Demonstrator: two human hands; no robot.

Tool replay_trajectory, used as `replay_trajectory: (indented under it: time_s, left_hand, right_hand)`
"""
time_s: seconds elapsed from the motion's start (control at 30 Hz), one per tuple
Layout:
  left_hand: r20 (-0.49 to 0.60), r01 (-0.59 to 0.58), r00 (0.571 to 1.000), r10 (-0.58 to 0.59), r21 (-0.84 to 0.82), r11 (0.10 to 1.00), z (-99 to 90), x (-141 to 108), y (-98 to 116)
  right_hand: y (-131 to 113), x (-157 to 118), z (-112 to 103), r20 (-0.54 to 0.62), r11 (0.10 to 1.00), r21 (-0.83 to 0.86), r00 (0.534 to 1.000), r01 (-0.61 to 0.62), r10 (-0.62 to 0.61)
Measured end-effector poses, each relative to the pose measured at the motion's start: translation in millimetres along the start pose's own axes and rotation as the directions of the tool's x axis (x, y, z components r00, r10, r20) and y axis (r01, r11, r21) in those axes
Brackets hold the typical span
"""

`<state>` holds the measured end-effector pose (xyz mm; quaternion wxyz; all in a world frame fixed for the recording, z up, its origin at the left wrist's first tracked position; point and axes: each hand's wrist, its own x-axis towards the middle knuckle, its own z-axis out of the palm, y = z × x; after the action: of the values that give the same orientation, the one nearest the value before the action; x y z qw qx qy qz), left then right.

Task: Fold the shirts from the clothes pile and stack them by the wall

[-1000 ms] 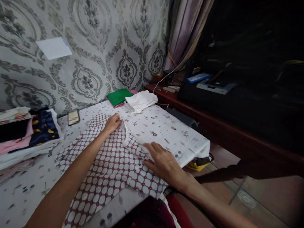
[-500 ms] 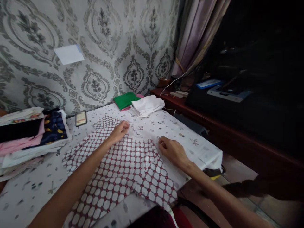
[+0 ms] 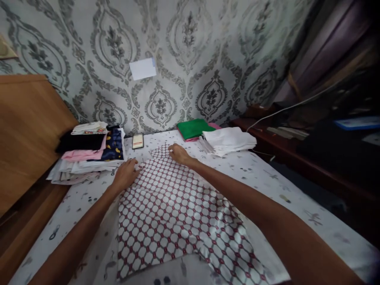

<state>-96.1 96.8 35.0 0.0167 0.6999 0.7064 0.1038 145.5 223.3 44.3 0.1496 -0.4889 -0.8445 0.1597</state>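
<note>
A white garment with a red and grey lattice pattern [image 3: 166, 206] lies spread over the bed or table in front of me, its narrower end pointing at the wall. At its upper left edge is my left hand [image 3: 127, 174], fingers bent and closed on the cloth. My right hand [image 3: 179, 153] pinches the fabric near the narrow far end, on the right side. The garment's near edge is uneven, with a fold at the lower right. Thin white cloth shows along its sides.
Folded clothes [image 3: 92, 154] are stacked at the left beside a wooden panel [image 3: 32, 134]. A small framed card [image 3: 138, 141] stands near the wall. Folded green cloth [image 3: 194, 128] and folded white cloth [image 3: 228, 139] lie at the back right. A white cable [image 3: 285, 107] crosses the dark red furniture.
My view has turned left. My left hand has gone from the garment's far end to its left edge. From the right edge, my right hand has moved up to the far end.
</note>
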Motion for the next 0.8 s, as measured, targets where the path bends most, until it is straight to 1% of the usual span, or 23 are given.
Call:
replay_trajectory:
  time_s: [0.07, 0.1, 0.2, 0.33, 0.43, 0.53, 0.63, 0.73, 0.8]
  left_hand:
    - [0.084, 0.051, 0.995, -0.054, 0.038, 0.998, -6.0, 1, -18]
    - [0.102, 0.063, 0.993, -0.067, 0.046, 0.997, -7.6, 1, -25]
    - [0.071, 0.117, 0.990, -0.121, 0.056, 0.992, -9.5, 1, -44]
    - [0.031, 0.197, 0.980, -0.198, 0.026, 0.980, -10.5, 4, -68]
    - [0.023, 0.224, 0.975, -0.223, -0.025, 0.974, -8.3, 5, -81]
    - [0.001, 0.254, 0.967, -0.254, -0.047, 0.966, -3.2, 4, -86]
    - [-0.028, 0.289, 0.957, -0.290, -0.028, 0.957, 1.1, 4, -82]
    - [-0.052, 0.316, 0.948, -0.313, 0.066, 0.947, 1.7, 5, -73]
    - [-0.053, 0.315, 0.949, -0.311, 0.123, 0.941, -0.6, 4, -69]
  right_hand:
    - [0, 34, 8, 0.019, 0.999, -0.027, 0.999, -0.045, 0.046]
    - [0, 48, 12, 0.031, 0.997, -0.040, 0.997, -0.067, 0.068]
    - [5, 81, 21, 0.063, 0.989, -0.071, 0.989, -0.131, 0.135]
    - [15, 108, 27, 0.087, 0.980, -0.083, 0.979, -0.179, 0.186]
    - [21, 115, 31, 0.058, 0.979, -0.070, 0.979, -0.189, 0.193]
    - [26, 111, 36, -0.055, 0.978, -0.043, 0.977, -0.206, 0.204]
    - [29, 106, 42, -0.159, 0.974, -0.008, 0.961, -0.228, 0.224]
    - [29, 103, 46, -0.196, 0.966, 0.025, 0.946, -0.257, 0.257]
    - [27, 103, 45, -0.208, 0.958, 0.049, 0.936, -0.282, 0.285]
